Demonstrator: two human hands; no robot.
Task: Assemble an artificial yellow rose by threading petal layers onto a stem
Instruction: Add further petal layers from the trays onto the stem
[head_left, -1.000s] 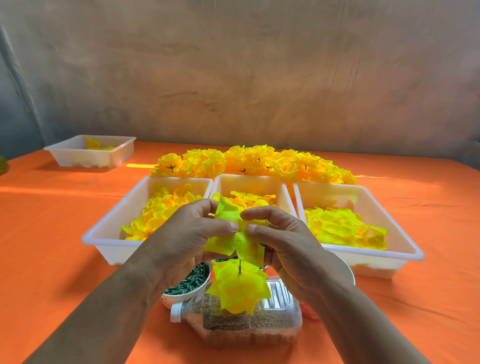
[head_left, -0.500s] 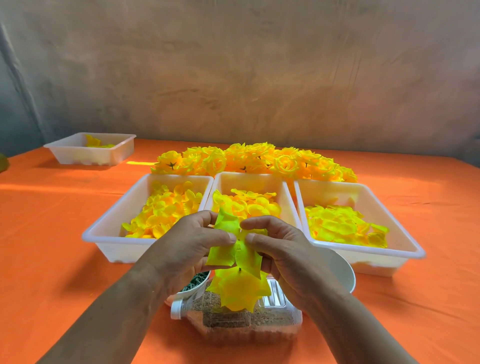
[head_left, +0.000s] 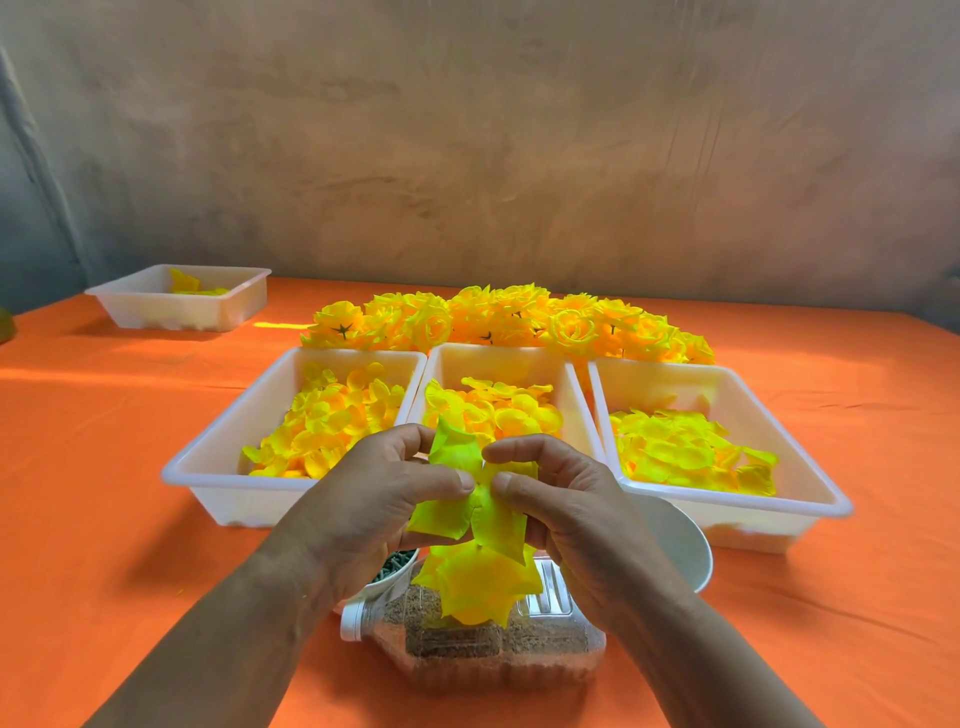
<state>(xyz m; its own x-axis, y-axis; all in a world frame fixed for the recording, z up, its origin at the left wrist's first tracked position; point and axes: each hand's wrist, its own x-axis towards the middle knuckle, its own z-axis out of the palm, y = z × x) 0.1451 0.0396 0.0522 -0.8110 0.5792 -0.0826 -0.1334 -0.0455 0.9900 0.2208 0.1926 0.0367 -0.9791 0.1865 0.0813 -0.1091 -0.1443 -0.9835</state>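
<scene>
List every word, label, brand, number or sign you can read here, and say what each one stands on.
No readable text anywhere in this view.
On the clear bottle, a darker patch may be a label; no letters can be made out.
The white trays, the white bowl and the petal layer pinched by the left hand and right hand carry no print.

Left hand (head_left: 374, 501), right hand (head_left: 569, 506) pinching

Pretty plain really: bare left hand (head_left: 374, 499) and bare right hand (head_left: 566, 504), forearms (head_left: 223, 639) uncovered right out to 7 and 5 o'clock.
</scene>
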